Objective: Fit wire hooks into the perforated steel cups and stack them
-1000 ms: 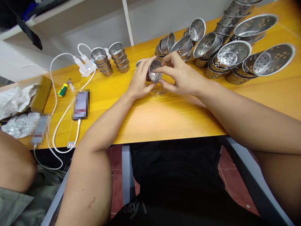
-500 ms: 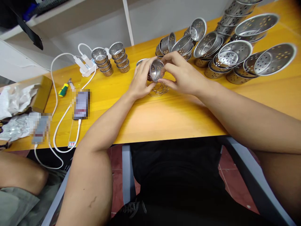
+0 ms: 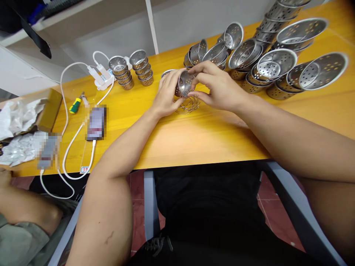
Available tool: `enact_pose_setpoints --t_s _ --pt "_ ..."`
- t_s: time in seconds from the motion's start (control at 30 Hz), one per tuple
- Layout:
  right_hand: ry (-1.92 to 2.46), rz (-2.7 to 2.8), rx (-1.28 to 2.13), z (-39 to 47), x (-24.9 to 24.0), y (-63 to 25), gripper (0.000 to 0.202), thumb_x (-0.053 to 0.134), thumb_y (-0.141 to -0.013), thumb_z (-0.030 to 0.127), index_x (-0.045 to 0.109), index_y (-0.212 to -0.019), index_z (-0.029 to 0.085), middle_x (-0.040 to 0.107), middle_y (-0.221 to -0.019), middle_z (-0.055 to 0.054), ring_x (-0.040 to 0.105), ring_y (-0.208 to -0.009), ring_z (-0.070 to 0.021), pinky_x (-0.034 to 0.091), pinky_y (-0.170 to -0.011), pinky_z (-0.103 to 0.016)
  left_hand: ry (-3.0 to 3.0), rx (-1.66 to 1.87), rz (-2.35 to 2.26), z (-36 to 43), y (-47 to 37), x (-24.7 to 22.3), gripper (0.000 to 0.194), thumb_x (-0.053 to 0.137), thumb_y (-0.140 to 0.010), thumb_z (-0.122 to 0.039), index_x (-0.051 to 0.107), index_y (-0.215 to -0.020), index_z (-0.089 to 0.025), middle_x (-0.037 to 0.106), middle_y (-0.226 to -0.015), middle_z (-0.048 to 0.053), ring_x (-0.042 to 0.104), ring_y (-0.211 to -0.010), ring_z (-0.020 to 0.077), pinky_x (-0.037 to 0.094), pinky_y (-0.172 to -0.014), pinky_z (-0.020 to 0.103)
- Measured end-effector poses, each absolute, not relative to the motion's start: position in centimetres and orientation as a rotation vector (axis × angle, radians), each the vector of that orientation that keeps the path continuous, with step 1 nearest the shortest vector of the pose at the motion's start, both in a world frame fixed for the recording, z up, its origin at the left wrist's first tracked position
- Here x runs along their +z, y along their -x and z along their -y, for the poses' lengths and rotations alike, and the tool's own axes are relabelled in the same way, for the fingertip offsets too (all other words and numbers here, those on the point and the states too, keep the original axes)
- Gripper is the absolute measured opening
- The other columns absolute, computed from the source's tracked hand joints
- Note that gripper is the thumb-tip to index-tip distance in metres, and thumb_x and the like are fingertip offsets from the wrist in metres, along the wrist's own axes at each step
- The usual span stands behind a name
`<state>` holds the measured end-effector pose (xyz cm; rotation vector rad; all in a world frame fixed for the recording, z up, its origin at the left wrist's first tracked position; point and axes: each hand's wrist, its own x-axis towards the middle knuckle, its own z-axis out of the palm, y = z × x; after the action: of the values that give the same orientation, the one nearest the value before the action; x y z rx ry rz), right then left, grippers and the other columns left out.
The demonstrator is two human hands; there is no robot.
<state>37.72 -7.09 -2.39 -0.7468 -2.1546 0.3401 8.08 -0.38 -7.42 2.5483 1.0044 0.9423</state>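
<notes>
My left hand (image 3: 166, 94) is wrapped around a small perforated metal cup (image 3: 185, 84), its mouth tilted toward me. At the cup's right rim are the curled fingers and thumb of my right hand (image 3: 212, 87), gripping the edge; whether they also pinch a thin wire there is too small to tell. Several loose wire rings (image 3: 189, 107) lie on the table just below the cup. Behind my left hand, the rim of another metal cup (image 3: 167, 72) partly shows.
Two stacks of small perforated cups (image 3: 126, 74) stand at the back left, with larger ones (image 3: 277, 64) grouped at the right. A power strip (image 3: 102, 79), a screwdriver (image 3: 75, 105) and a cabled phone (image 3: 96, 123) lie left. Another person's leg (image 3: 30, 207) is at lower left.
The cup and both hands have barely moved, and my right fingers have shifted slightly at the rim. At lower left, the other person's arm or leg has shifted a little.
</notes>
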Motion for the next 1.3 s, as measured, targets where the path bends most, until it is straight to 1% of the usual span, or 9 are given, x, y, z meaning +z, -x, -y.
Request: enact_pose_setpoints --t_s 0.23,0.37,0.5,0.63,0.73,0.9,1.0,1.13,1.3 --pt "0.769 2.138 0.383 7.5 -2.1 -37.6 0.044 0.080 -0.117 0.087 0.088 -0.124 0.044 0.081 -0.171 -0.010 0.073 -0.162 -0.0540 0.055 -0.147 -0.087 -2.627 0.987 -0.899 -0.7 -7.9 -8.1 0.113 0.068 -0.108 -0.106 0.046 -0.195 -0.038 0.062 -0.202 0.015 0.056 -0.194 0.0478 0.034 -0.167 0.067" --pt "0.798 2.084 0.354 7.7 -2.4 -37.1 0.040 0.076 -0.120 0.084 0.088 -0.129 0.048 0.079 -0.173 -0.007 0.073 -0.162 -0.0526 0.056 -0.147 -0.086 -2.602 0.998 -0.921 0.1 -7.8 -7.1 0.107 0.073 -0.109 -0.103 0.052 -0.192 -0.040 0.065 -0.199 0.012 0.058 -0.193 0.0470 0.035 -0.168 0.067" --pt "0.795 2.103 0.430 8.3 -1.7 -36.9 0.051 0.083 -0.112 0.094 0.089 -0.131 0.047 0.081 -0.172 -0.008 0.074 -0.162 -0.0537 0.057 -0.147 -0.086 -2.524 1.113 -0.964 0.7 -7.8 -7.0 0.111 0.079 -0.102 -0.108 0.055 -0.188 -0.042 0.068 -0.195 0.012 0.062 -0.189 0.0471 0.040 -0.166 0.067" --pt "0.728 2.092 0.490 9.1 -0.8 -37.1 0.047 0.078 -0.117 0.093 0.087 -0.125 0.048 0.080 -0.173 -0.006 0.077 -0.160 -0.0489 0.058 -0.148 -0.081 -2.259 1.441 -1.075 -0.2 -7.7 -7.4 0.112 0.071 -0.103 -0.113 0.048 -0.187 -0.043 0.067 -0.192 0.014 0.062 -0.189 0.0406 0.046 -0.164 0.058" --pt "0.778 2.120 0.464 9.0 -1.1 -37.5 0.047 0.073 -0.118 0.095 0.087 -0.131 0.053 0.076 -0.181 -0.002 0.069 -0.169 -0.0488 0.051 -0.154 -0.079 -2.000 1.618 -1.159 -1.7 -7.2 -7.6 0.118 0.066 -0.097 -0.121 0.046 -0.186 -0.045 0.071 -0.183 0.013 0.068 -0.182 0.0355 0.052 -0.160 0.051" --pt "0.835 2.276 0.544 7.1 -3.4 -38.3 0.066 0.081 -0.111 0.100 0.089 -0.132 0.038 0.079 -0.171 -0.015 0.072 -0.162 -0.0561 0.053 -0.148 -0.083 -1.769 1.599 -1.151 -3.6 -6.6 -8.5 0.114 0.065 -0.094 -0.123 0.059 -0.172 -0.040 0.080 -0.163 0.013 0.077 -0.167 0.0328 0.060 -0.150 0.049" --pt "0.874 2.314 0.560 6.4 -4.6 -38.3 0.070 0.089 -0.109 0.094 0.088 -0.148 0.036 0.080 -0.166 -0.017 0.077 -0.154 -0.0582 0.057 -0.142 -0.085 -1.839 1.550 -1.088 -4.0 -6.4 -9.3 0.108 0.061 -0.098 -0.121 0.061 -0.168 -0.039 0.081 -0.160 0.012 0.080 -0.162 0.0310 0.060 -0.148 0.048" --pt "0.928 2.223 0.545 6.7 -5.0 -37.8 0.083 0.088 -0.114 0.085 0.074 -0.182 0.040 0.073 -0.181 -0.018 0.073 -0.162 -0.0594 0.055 -0.145 -0.084 -1.936 1.495 -1.001 -3.8 -6.4 -9.7 0.098 0.060 -0.106 -0.115 0.061 -0.171 -0.042 0.081 -0.159 0.010 0.082 -0.157 0.0307 0.061 -0.147 0.049" --pt "0.963 2.158 0.534 6.6 -5.0 -36.7 0.076 0.076 -0.119 0.089 0.077 -0.180 0.045 0.075 -0.181 -0.013 0.066 -0.172 -0.0569 0.048 -0.152 -0.086 -1.989 1.432 -0.951 -3.0 -6.7 -9.4 0.092 0.068 -0.106 -0.112 0.071 -0.162 -0.039 0.084 -0.154 0.011 0.084 -0.150 0.0324 0.060 -0.147 0.052"
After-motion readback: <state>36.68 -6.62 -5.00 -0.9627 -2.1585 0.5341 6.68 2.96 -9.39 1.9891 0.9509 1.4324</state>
